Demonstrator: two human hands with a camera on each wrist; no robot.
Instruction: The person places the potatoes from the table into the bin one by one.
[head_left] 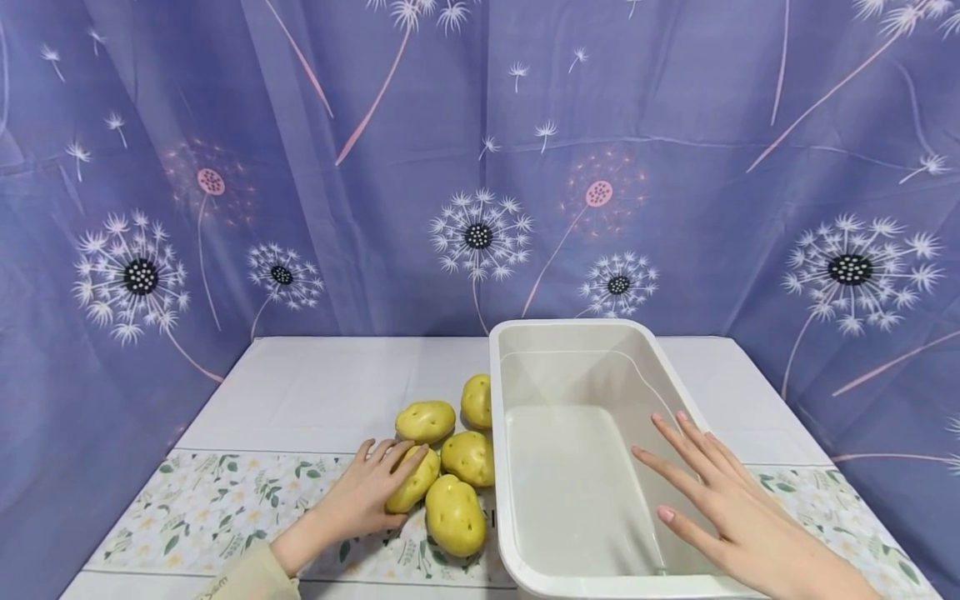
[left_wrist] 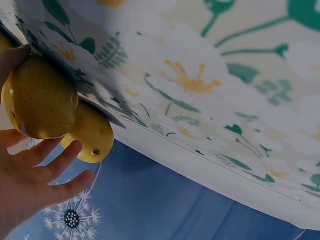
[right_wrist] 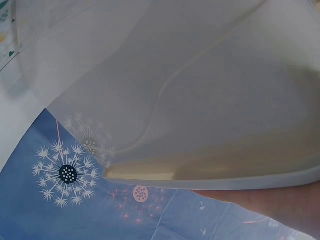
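Observation:
My left hand (head_left: pixel 363 496) is over a yellow potato (head_left: pixel 417 486), its thumb on the near side and a finger across the top. In the left wrist view, thumb and fingers lie on opposite sides of that potato (left_wrist: pixel 41 97), the outer fingers spread apart. Other potatoes lie close by: one nearer me (head_left: pixel 456 517), one beside the bin (head_left: pixel 469 458), one farther back (head_left: pixel 426 422). My right hand (head_left: pixel 750 521) hovers with fingers spread over the right side of a white plastic bin (head_left: pixel 506 467), holding nothing.
Another potato (head_left: pixel 477 402) stands against the bin's left wall, partly hidden by it. A white cloth with a floral band (head_left: pixel 247 500) covers the table. Behind and around hangs a blue-purple curtain (head_left: pixel 375 250) with dandelions.

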